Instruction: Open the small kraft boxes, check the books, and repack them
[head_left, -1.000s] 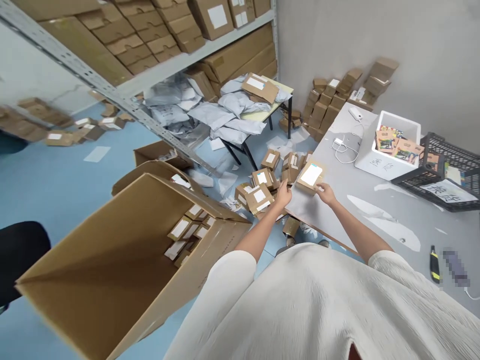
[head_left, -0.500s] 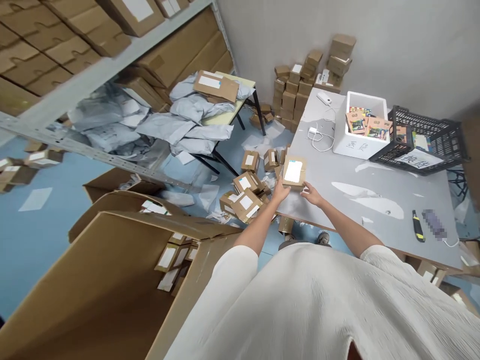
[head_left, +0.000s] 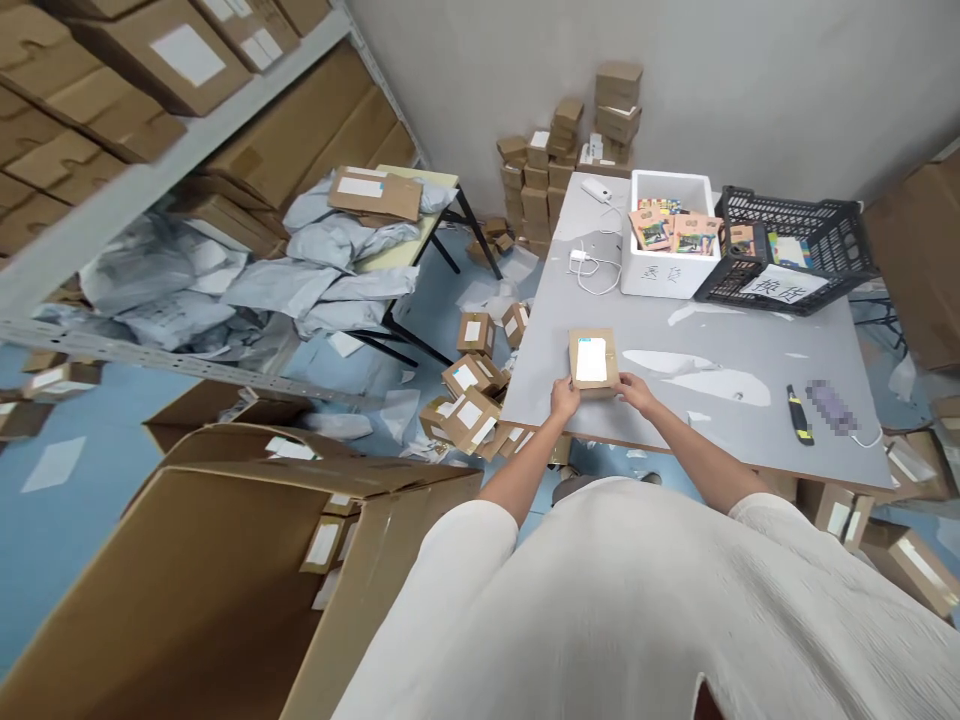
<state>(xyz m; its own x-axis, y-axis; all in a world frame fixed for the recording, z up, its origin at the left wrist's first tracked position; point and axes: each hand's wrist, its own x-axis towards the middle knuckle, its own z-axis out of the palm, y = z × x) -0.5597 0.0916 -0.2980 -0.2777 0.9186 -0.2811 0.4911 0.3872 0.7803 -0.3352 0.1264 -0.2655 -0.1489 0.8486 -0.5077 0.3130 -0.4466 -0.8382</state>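
A small cardboard box (head_left: 591, 358) with a white label on its top is between my hands, at the front left part of the grey table (head_left: 525, 395). My left hand (head_left: 565, 397) grips its near left corner, fingers closed along the side. At the near right corner my right hand (head_left: 634, 391) holds the same box, its fingertips partly hidden behind the edge. Farther right on the tabletop lie a black and yellow utility knife (head_left: 799, 415) and a blurred-out object (head_left: 832, 408) with a white cord.
A white foam box (head_left: 660, 275) with colourful packs and a black plastic crate (head_left: 832, 245) stand at the table's back. Labelled boxes (head_left: 469, 415) litter the floor to the left. A large open carton (head_left: 187, 560) is beside me, near a shelf with grey mailing bags (head_left: 285, 285).
The cardboard box has moved from the table's left edge further onto the tabletop. My right hand, apart from it before, now holds its right side. The view has shifted right.
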